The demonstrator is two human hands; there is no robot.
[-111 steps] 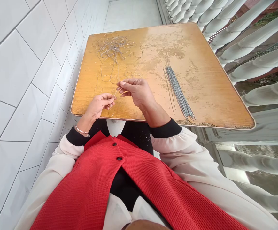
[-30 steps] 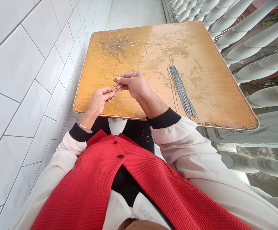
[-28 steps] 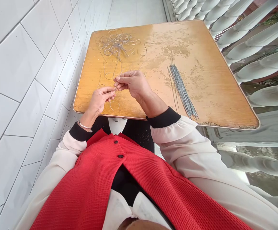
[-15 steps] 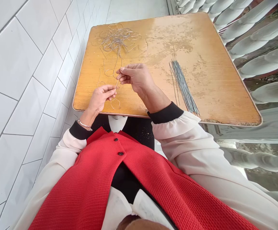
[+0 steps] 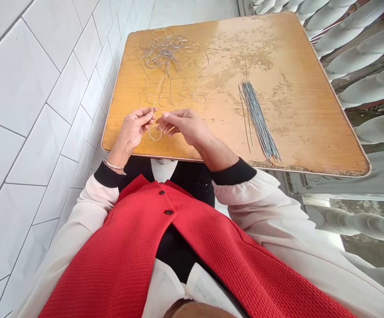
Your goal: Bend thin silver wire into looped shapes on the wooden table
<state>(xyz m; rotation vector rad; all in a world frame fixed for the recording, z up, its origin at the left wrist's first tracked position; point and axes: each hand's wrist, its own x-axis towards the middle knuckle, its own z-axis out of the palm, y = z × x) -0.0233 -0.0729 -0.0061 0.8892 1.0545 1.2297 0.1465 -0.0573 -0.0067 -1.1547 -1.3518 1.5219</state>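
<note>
My left hand (image 5: 135,126) is closed in a pinch on a thin, pale wire (image 5: 155,139), above the near left part of the table. One stretch of the wire runs up from my fingertips toward the far side, and the lower end curls into a small loop. Just right of that loop is my right hand (image 5: 187,127), slightly blurred, its fingers loosely bent and apart. Its fingertips are close to the loop; whether they touch it I cannot tell. Several loose curly wires (image 5: 192,95) lie beyond both hands.
A tangled heap of thin wire (image 5: 165,51) lies at the far left of the worn wooden table (image 5: 304,110). A bundle of straight grey wires (image 5: 260,119) lies right of centre. A tiled wall (image 5: 16,92) is on the left, white balusters (image 5: 360,53) on the right.
My right hand has come off the upper part of the wire and moved down toward its looped end. My left hand has moved up slightly, still pinching the wire.
</note>
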